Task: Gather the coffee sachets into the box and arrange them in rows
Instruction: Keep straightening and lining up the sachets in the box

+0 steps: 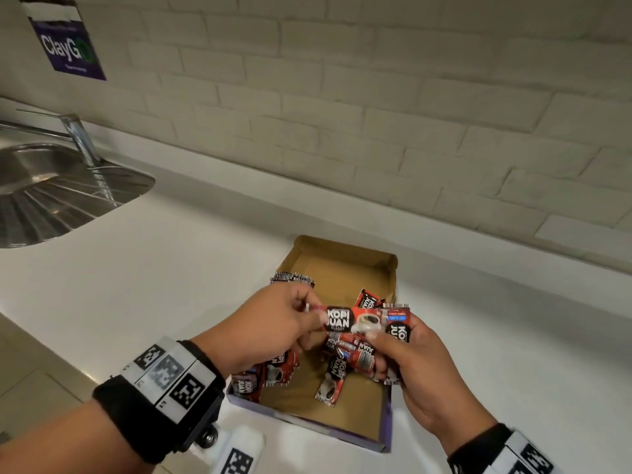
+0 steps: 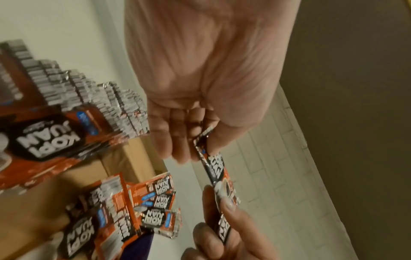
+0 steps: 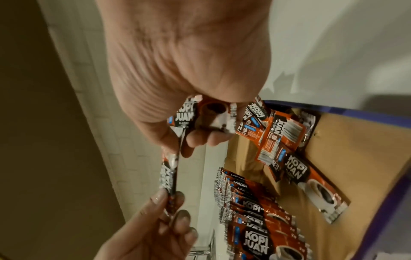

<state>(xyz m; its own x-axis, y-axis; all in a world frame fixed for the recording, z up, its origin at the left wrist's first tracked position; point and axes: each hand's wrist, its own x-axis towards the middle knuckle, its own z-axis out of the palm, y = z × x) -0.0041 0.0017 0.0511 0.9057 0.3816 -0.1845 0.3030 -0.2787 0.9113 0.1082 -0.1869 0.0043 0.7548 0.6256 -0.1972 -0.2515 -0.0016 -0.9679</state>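
Observation:
An open cardboard box with purple outer walls sits on the white counter. A row of red-and-black coffee sachets stands along its left wall, and loose sachets lie jumbled on its floor. Above the box, my left hand pinches the left end of one sachet. My right hand pinches its other end and grips another sachet in its fingers. The left wrist view shows the shared sachet and the row. The right wrist view shows the gripped sachet and loose ones.
A steel sink with a faucet is set into the counter at far left. A brick wall runs behind the box, with a purple sign on it. A white marked object lies by the box's near left corner.

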